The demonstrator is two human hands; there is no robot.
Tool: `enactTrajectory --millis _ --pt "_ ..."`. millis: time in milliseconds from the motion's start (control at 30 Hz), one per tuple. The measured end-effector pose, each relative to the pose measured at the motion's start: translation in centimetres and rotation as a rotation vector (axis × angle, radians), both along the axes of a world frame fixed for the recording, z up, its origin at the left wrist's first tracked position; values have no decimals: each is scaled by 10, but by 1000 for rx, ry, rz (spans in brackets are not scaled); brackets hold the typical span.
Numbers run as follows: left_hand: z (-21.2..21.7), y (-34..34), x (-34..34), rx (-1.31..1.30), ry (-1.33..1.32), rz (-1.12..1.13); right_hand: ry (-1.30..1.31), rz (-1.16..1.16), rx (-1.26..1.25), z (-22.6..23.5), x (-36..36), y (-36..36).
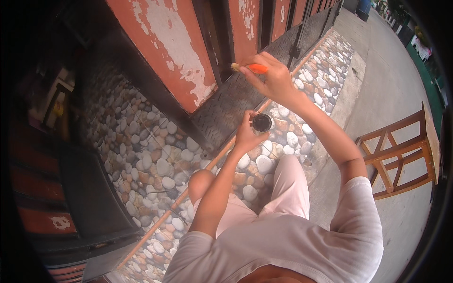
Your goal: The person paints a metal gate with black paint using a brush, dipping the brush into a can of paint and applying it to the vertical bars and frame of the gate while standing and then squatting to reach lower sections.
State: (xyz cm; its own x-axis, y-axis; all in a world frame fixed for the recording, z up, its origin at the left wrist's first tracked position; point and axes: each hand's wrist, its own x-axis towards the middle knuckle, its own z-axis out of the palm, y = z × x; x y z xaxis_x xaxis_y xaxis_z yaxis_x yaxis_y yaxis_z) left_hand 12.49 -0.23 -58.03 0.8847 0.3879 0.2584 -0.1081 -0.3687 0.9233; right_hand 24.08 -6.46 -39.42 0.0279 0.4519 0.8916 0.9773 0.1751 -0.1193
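Observation:
My right hand [272, 78] is closed around a small paintbrush with an orange handle [257, 69]. Its pale bristle end [235, 67] points left, close to the dark metal frame of the gate. Lower down, my left hand [248, 134] grips a small round container [262, 123] with dark, nearly black contents, its open top facing up. The gate [172, 52] has orange-red panels with large peeled, whitish patches between black bars. A dark textured metal plate [229, 106] runs along its bottom.
Pebble-patterned flooring [155, 160] lies under and around me, crossed by a thin orange-brown strip [177, 200]. A wooden stool or small table [401, 153] lies tipped over on the grey concrete to my right. Another black-and-red gate leaf [89, 188] stands at left.

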Motion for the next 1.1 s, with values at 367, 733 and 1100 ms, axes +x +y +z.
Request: enactTrajectory --millis 367,733,1100 --pt "27 -9 -9 -14 45 13 95 53 80 -12 13 -2" --pt "24 -14 -14 -7 60 26 402 203 88 -33 16 7" --pt "36 -22 -1 -59 133 5 696 424 44 -43 37 6"
